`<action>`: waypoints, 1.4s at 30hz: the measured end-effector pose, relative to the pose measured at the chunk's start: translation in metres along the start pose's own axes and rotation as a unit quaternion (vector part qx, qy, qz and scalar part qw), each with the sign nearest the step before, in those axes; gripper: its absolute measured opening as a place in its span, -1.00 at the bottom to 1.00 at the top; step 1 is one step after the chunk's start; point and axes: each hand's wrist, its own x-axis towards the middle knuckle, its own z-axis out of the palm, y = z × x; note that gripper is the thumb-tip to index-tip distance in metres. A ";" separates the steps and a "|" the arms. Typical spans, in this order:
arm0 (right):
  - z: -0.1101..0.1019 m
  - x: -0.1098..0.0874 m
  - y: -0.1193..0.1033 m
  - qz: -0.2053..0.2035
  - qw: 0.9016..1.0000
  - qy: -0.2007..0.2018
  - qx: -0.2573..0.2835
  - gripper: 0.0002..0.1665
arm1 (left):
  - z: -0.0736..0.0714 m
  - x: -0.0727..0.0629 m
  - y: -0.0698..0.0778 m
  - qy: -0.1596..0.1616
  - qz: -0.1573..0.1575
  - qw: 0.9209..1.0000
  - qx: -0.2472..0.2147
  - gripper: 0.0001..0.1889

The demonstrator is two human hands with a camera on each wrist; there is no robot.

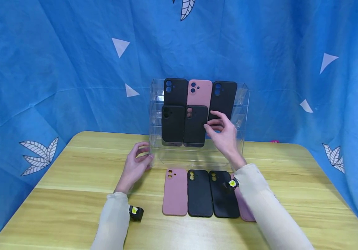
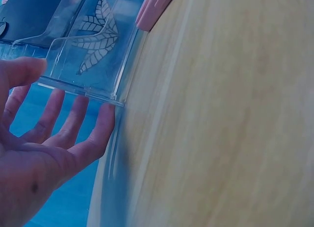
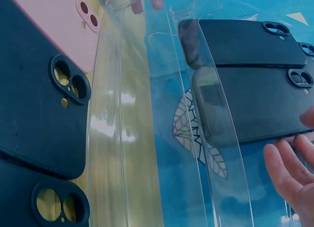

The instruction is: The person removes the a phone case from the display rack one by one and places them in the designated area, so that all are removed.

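My left hand is at the left side of a clear tiered display rack. In the left wrist view its loosely bent fingers reach the rack's side edge, the thumb apart from them. My right hand is by the right edge of a black phone case on the lower tier; thumb and fingers are spread, and firm contact is unclear. Left of it stands another black case. Behind are a black case, a pink case and a black case.
On the wooden table, in front of the rack, lie a pink case, two black cases and a pink case partly under the right forearm. A blue patterned curtain hangs behind.
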 end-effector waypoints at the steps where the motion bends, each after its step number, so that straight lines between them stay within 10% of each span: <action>1: 0.001 0.000 0.000 0.001 1.000 0.003 0.002 -0.43 | 0.000 0.000 0.000 0.000 0.000 1.000 0.000 -0.54; 42: -0.006 0.000 -0.016 -0.053 0.996 0.045 0.055 -0.52 | 0.001 0.000 0.001 0.003 -0.005 1.000 -0.006 -0.52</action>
